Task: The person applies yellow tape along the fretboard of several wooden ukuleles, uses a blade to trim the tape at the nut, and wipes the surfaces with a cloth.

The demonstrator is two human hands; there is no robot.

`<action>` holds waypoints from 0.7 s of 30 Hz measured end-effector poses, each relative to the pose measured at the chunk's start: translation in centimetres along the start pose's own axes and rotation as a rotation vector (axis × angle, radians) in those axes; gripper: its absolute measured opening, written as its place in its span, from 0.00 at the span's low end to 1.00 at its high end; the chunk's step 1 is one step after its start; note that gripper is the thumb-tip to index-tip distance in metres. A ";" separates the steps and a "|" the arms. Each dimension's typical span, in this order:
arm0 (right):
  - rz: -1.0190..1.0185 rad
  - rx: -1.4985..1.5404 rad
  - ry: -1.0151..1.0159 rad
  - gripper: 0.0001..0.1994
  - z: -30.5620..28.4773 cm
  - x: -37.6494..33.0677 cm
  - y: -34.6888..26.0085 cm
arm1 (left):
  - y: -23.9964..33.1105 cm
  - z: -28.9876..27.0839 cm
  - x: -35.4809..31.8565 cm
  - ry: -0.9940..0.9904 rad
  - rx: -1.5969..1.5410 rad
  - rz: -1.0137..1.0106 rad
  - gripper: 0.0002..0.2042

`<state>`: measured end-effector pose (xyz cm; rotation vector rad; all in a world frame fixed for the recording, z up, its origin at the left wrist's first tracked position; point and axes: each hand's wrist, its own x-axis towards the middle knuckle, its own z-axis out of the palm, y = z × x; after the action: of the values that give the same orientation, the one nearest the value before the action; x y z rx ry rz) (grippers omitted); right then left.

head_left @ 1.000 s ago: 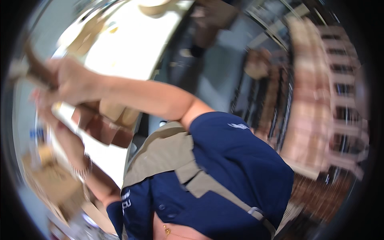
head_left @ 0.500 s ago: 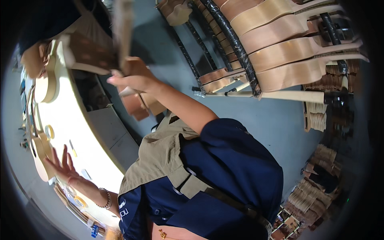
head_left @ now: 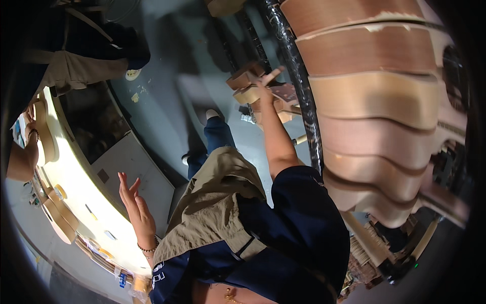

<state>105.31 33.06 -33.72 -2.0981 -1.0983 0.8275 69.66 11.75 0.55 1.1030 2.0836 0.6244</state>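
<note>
Pale wood, reddish-brown on its flat face: a guitar neck (head_left: 271, 99) held up in the right hand (head_left: 263, 88), blocky heel end toward the left, blurred so finer detail cannot be told. Fingers wrapped around the piece, one finger sticking out straight above it. Held just beside a black padded rack post (head_left: 298, 86), near the row of unfinished guitar bodies (head_left: 374, 96) stacked on edge to the right, tan and light brown, their curved sides facing out. Left hand (head_left: 134, 202) open and empty, fingers spread and raised, beaded bracelet (head_left: 148, 249) at the wrist, hovering just beside the long cream-topped workbench (head_left: 81, 187) without touching it. Below the arms, dark blue shirt (head_left: 298, 238) and khaki apron (head_left: 212, 207). On the bench, flat wooden cut-outs (head_left: 55, 218) lying along its far edge. At upper left, another person's apron and dark clothing (head_left: 76, 55), and a bare arm (head_left: 23, 157) resting at the bench edge. Grey floor (head_left: 167, 96) between bench and rack.
</note>
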 end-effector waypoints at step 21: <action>0.102 -0.022 -0.158 0.08 -1.3 6.3 4.9 | -0.5 1.5 5.6 -0.148 0.004 -0.109 0.32</action>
<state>111.46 35.88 -38.13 -2.1513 -1.0921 1.0501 68.27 16.39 -2.78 0.9993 2.0029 0.4724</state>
